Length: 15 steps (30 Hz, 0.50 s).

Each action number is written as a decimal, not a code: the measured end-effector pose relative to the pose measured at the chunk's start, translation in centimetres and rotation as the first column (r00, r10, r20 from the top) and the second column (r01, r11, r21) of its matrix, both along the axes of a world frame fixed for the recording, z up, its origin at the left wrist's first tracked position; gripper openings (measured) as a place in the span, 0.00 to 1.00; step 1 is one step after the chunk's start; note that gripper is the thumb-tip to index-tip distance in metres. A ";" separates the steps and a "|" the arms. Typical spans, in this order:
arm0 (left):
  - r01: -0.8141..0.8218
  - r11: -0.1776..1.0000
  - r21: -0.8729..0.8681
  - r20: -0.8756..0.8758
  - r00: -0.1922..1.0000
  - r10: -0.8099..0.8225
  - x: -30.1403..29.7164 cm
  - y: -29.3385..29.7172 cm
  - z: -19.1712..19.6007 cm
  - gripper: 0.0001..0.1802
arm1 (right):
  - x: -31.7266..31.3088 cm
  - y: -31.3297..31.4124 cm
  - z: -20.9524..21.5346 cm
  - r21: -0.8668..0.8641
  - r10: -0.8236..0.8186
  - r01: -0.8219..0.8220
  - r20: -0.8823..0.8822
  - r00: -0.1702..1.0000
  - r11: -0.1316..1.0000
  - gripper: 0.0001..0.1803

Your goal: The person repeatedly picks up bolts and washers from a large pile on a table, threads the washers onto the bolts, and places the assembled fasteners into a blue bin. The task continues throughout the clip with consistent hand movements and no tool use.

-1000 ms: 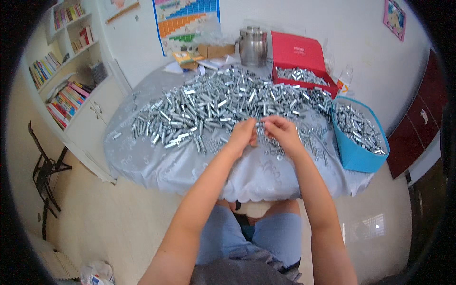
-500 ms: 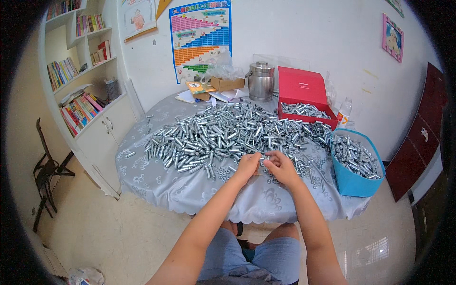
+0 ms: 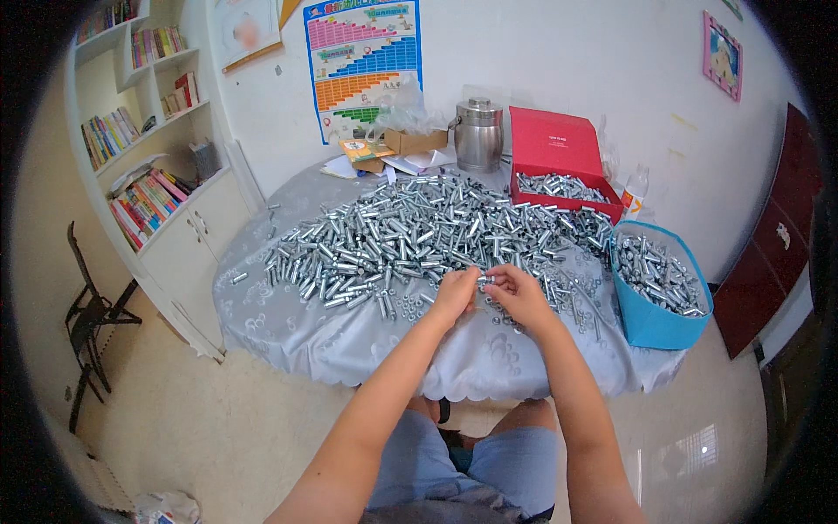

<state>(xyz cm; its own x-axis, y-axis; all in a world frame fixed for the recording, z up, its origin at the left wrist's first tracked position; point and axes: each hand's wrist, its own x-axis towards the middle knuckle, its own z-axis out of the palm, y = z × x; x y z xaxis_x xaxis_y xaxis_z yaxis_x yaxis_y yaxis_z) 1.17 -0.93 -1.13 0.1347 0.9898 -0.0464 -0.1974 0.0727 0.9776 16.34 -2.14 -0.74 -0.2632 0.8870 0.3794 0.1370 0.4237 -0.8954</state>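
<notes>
Close together at the near edge of a pile of metal expansion bolts, my two hands meet over the table. Pinched fingers of my left hand and my right hand hold one small silvery expansion bolt between them; the fingers partly cover it. Loose hex nuts lie on the cloth beside my left hand, and more lie around my right. Longer thin rods rest to the right of my right hand.
A grey patterned cloth covers the round table. To the right stand a blue fabric bin and an open red box, both holding bolts. Behind the pile are a steel jug, a cardboard box and a plastic bottle.
The view has tilted slightly, so the table sits a little higher in it. Both hands keep hold of the bolt, and the right fingers have shifted slightly on it.
</notes>
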 end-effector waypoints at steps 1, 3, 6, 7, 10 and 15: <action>-0.009 1.000 0.011 -0.029 1.000 0.009 0.0 0.0 -0.1 0.16 | -0.1 -0.2 0.3 0.003 0.003 -0.003 0.013 1.000 1.000 0.13; -0.016 1.000 0.011 -0.034 0.999 0.017 -0.1 -0.1 0.0 0.17 | -0.1 -0.6 0.9 -0.051 0.006 -0.005 0.024 1.000 0.999 0.14; -0.009 1.000 0.016 -0.056 0.998 0.009 0.1 -0.1 0.3 0.17 | 0.6 -0.4 0.8 -0.030 -0.054 0.059 0.132 0.990 0.998 0.16; 0.013 1.000 0.016 -0.046 0.999 -0.012 -0.1 0.0 0.2 0.17 | 0.6 -0.6 1.1 0.009 -0.075 0.074 0.176 0.982 0.997 0.16; 0.021 1.000 0.024 -0.013 1.000 -0.020 -0.2 -0.4 0.5 0.16 | 0.1 -1.4 1.9 0.109 -0.092 0.083 0.084 0.992 0.991 0.16; 0.059 0.998 0.018 0.004 0.998 -0.059 0.0 0.1 0.1 0.16 | 0.8 -0.9 1.7 0.123 -0.136 0.114 0.184 0.974 0.986 0.13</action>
